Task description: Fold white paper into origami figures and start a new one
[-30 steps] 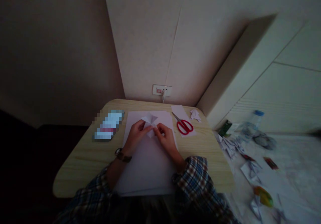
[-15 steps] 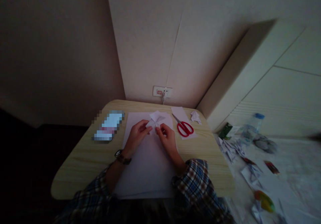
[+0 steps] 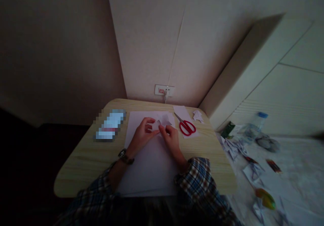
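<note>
A small folded piece of white paper [image 3: 165, 120] is between my hands, above the large white sheets [image 3: 149, 172] on the table. My left hand [image 3: 143, 133] pinches its left side, thumb below and fingers curled above. My right hand [image 3: 171, 138] grips its lower right side between thumb and bent forefinger. Part of the paper is hidden behind my fingers. Right of my hands, red-handled scissors [image 3: 187, 128] rest on a narrow white paper strip [image 3: 180, 110], with the blades pointing up and left.
A phone [image 3: 111, 124], pixelated, lies at the left of the wooden table [image 3: 78, 172]. Another folded paper [image 3: 197, 116] sits at the back right. Behind is a wall socket [image 3: 164, 90] with a plugged cable. Beyond the right edge are a plastic bottle [image 3: 255, 126] and paper pieces [image 3: 233, 146].
The folded paper has turned, and its upper flap now points to the right. My left fingers have lifted and curled over it. My right hand has shifted slightly right.
</note>
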